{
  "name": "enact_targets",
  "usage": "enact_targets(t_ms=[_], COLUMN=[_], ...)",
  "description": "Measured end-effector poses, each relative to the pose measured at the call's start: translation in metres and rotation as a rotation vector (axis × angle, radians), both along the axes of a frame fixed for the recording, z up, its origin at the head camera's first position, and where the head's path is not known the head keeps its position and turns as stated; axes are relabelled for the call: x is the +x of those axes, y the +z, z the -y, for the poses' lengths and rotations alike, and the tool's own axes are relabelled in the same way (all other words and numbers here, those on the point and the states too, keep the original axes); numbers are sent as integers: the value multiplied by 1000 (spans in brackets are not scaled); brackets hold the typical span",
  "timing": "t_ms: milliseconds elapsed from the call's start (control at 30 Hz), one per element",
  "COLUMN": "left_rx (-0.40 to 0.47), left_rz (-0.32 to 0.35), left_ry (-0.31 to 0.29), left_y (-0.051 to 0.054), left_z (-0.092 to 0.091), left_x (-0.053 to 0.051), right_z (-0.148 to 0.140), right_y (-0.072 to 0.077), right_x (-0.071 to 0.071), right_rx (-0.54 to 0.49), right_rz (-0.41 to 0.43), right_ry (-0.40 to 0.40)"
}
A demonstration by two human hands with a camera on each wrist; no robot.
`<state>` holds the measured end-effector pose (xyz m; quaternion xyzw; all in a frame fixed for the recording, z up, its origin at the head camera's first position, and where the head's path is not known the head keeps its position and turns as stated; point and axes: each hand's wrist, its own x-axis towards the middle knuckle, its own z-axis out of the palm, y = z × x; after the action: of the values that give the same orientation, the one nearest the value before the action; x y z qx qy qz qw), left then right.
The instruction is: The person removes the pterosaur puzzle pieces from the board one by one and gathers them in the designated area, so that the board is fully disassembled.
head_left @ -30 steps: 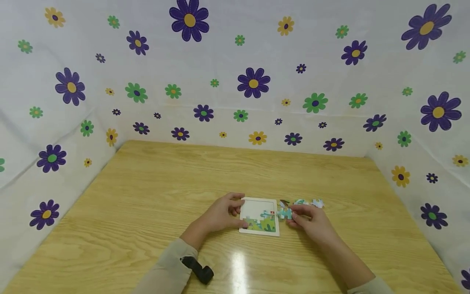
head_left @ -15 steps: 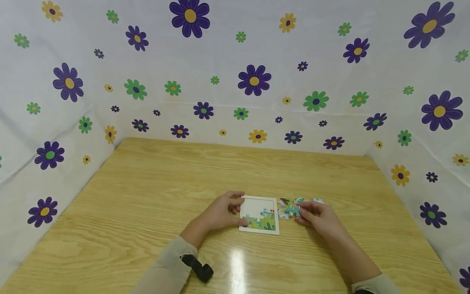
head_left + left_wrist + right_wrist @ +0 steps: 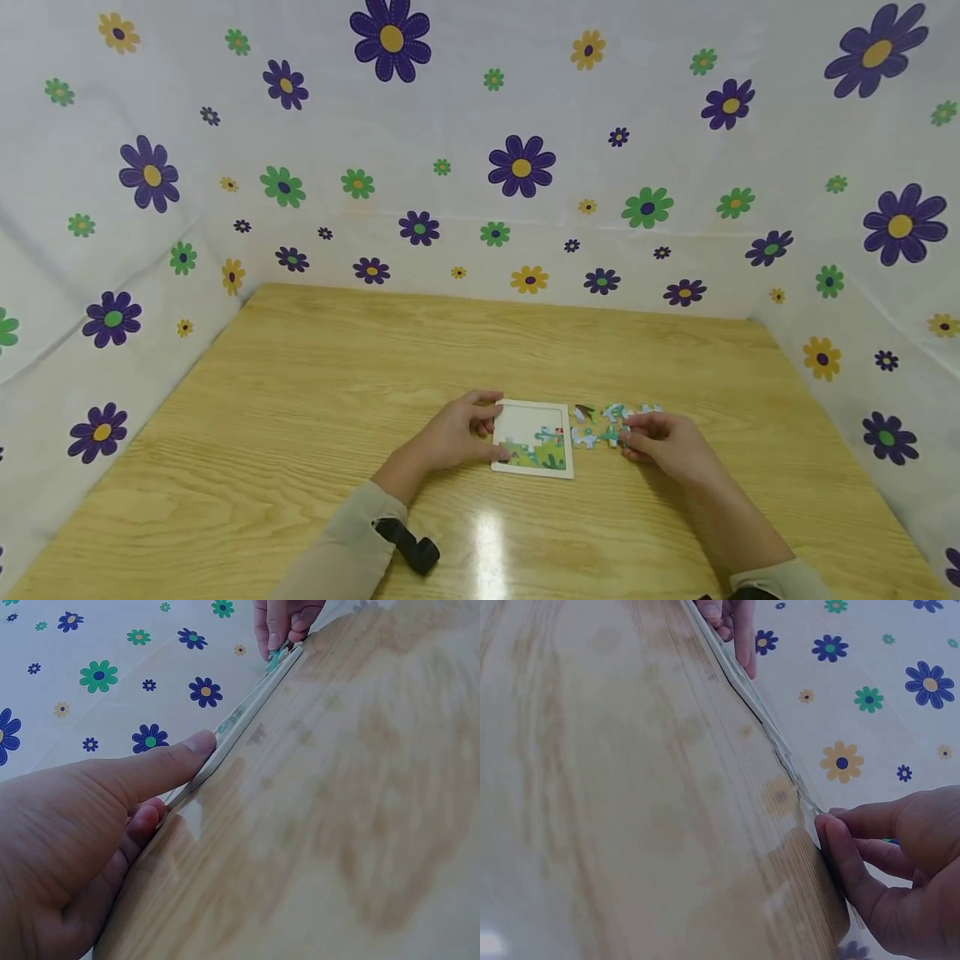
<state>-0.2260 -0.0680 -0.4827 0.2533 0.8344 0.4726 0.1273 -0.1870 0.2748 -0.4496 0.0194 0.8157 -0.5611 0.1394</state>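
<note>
A square jigsaw tray lies on the table, with its green lower part filled and its pale upper part bare. My left hand holds its left side, thumb on the near corner and fingertips at the far corner; the left wrist view shows the thumb over the tray rim. To the right of the tray, my right hand pinches a teal puzzle piece between thumb and fingers, low over the table. Beside it lies a pale blue puzzle piece. My fingers partly hide the held piece.
Behind the held piece lie a brown-and-white piece, a green-and-white piece and a pale piece. Flowered cloth walls the wooden table at the back and sides.
My right hand has moved to the right, away from the tray, with the teal puzzle piece. The pale blue piece beside the tray now shows uncovered. My left hand stays on the tray.
</note>
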Motion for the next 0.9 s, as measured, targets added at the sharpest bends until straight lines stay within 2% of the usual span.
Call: enact_targets(t_ms=[200, 500, 667, 900], left_rx=[-1, 14, 21, 31], left_rz=[0, 18, 23, 25], left_ry=[9, 15, 10, 10], left_y=[2, 0, -3, -1], left_z=[-1, -2, -1, 0], left_x=[-1, -2, -1, 0], right_z=[3, 9, 11, 7], right_y=[4, 4, 2, 0], right_x=[0, 3, 4, 1], right_rx=[51, 219, 214, 159], right_rz=[-20, -121, -109, -61], right_ry=[-43, -27, -30, -62])
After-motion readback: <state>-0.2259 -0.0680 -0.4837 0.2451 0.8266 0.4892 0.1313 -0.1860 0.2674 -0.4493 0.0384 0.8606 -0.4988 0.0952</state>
